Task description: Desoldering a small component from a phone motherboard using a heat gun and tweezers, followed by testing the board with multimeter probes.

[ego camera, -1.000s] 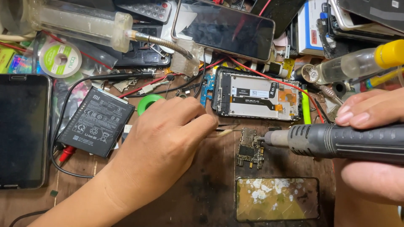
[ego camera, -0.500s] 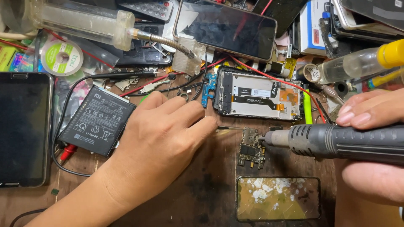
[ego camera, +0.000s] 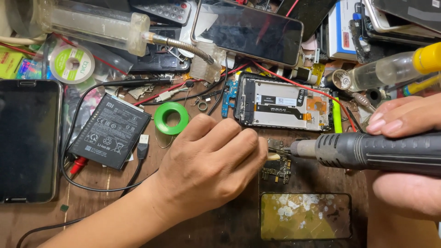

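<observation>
At centre frame, the left hand [ego camera: 209, 163] curls shut, pinning a small circuit board [ego camera: 277, 166] to the wooden bench [ego camera: 115, 202]; from the right edge, the right hand [ego camera: 404, 160] grips a grey rotary tool [ego camera: 367, 150], tip touching it.

Bright, even light falls from overhead, with soft shadows under the hands. Glare streaks the dark phone screen [ego camera: 248, 30] at twelve o'clock. The centre is sharp; the three o'clock edge blurs slightly.
</observation>
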